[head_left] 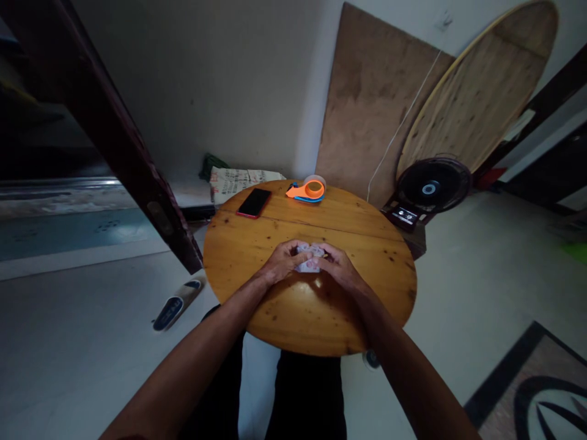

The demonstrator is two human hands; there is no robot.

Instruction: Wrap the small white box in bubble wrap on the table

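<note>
Both my hands meet over the middle of a round wooden table (pixel 257 244). My left hand (pixel 283 261) and my right hand (pixel 338 266) are closed round a small stack of pale playing cards (pixel 308 260), holding it from either side just above the tabletop. The fingers curl over the top of the stack and hide most of it.
A dark phone with a red edge (pixel 254 202) and an orange and blue tape dispenser (pixel 307 190) lie at the table's far side. A black fan (pixel 433 186), leaning wooden boards (pixel 371 104), a dark door frame (pixel 114 134) and a slipper (pixel 177 304) surround the table.
</note>
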